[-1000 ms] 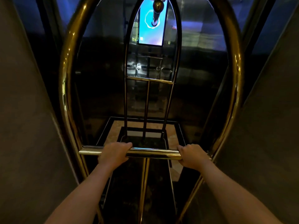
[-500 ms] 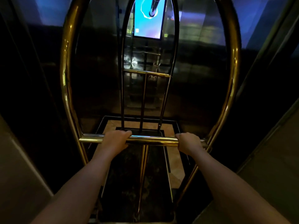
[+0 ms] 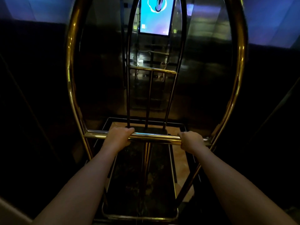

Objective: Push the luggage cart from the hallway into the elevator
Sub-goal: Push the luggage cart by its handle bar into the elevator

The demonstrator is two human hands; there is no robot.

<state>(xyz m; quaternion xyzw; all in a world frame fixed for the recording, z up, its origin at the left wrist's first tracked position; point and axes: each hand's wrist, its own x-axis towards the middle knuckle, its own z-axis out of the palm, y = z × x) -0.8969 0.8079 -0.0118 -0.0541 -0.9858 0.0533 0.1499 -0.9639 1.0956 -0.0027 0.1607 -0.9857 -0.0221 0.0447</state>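
A brass luggage cart point(image 3: 70, 65) with tall arched tubes fills the view, its dark carpeted platform point(image 3: 139, 181) below my arms. My left hand point(image 3: 119, 138) grips the cart's horizontal brass push bar point(image 3: 154, 138) left of centre. My right hand point(image 3: 192, 141) grips the same bar right of centre. The cart's far arch stands inside the dark elevator, close to the reflective back wall point(image 3: 203, 65). The platform carries no bags.
A lit blue screen point(image 3: 155, 17) hangs on the elevator's back wall. Dark side walls point(image 3: 32, 95) close in on both sides. The elevator floor point(image 3: 180, 153) shows a beige marble panel with a dark border. A pale strip of wall point(image 3: 9, 211) shows at bottom left.
The cart and I have moved forward into the elevator. The pale hallway walls on both sides have slid back out of view. Both hands have kept their grip on the bar.
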